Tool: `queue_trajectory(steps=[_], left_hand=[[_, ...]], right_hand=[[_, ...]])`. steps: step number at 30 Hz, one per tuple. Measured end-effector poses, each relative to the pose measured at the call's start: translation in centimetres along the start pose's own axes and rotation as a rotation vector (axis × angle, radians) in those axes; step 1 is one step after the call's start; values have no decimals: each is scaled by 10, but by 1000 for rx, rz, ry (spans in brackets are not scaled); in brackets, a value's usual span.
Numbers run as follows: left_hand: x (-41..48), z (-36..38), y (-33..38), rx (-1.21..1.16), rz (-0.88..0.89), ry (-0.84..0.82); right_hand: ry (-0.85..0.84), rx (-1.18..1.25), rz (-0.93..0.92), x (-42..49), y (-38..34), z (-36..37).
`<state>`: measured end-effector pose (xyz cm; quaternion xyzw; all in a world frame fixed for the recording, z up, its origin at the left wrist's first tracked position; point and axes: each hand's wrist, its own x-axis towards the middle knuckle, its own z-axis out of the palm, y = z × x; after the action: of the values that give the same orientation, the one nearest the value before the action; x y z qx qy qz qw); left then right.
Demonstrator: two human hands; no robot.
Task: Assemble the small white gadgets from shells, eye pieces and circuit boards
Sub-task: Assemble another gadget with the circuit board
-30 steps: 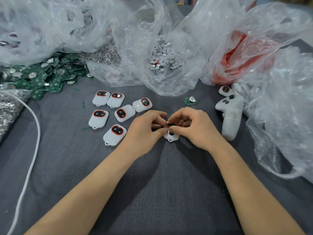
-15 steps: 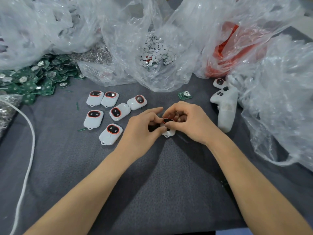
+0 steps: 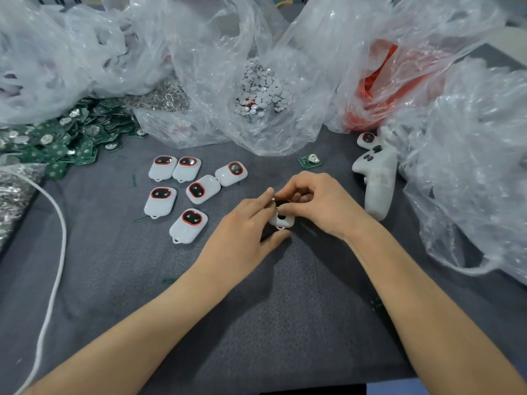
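While the right hand [image 3: 316, 203] pinched the shell [image 3: 283, 221] above the cloth [image 3: 285, 323] | left hand [image 3: 245, 232] steadied it, fingers straight | eye piece [image 3: 281, 203] likely wanted even, level pressure | spare circuit board [image 3: 310, 161] lay at 1 o'clock

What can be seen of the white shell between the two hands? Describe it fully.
The white shell is small, rounded, seemingly glossy plastic, with a dark hole in its face and a loop at its near end. A dark eye piece partly shows at its far end. Fingers of the right hand curl round that end; straighter fingers of the left hand lie against its left side, over the grey cloth.
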<state>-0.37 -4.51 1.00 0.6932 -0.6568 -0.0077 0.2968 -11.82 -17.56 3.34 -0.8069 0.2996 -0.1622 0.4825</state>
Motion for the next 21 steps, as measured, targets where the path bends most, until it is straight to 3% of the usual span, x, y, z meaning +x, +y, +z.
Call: queue_trajectory(steps=[3,7,18,21], left_hand=[[-1,-1,2,-53,-54,22],[-2,-4,2,-12,34,16],[7,-12,3,335,216,46],[3,-7,1,200,121,35]], right_hand=[[-26,108,16,-3,5,-6],[-47,135,6,-4,8,-10],[-22,-60,44,2,-1,-9],[-47,15,51,-3,4,-16]])
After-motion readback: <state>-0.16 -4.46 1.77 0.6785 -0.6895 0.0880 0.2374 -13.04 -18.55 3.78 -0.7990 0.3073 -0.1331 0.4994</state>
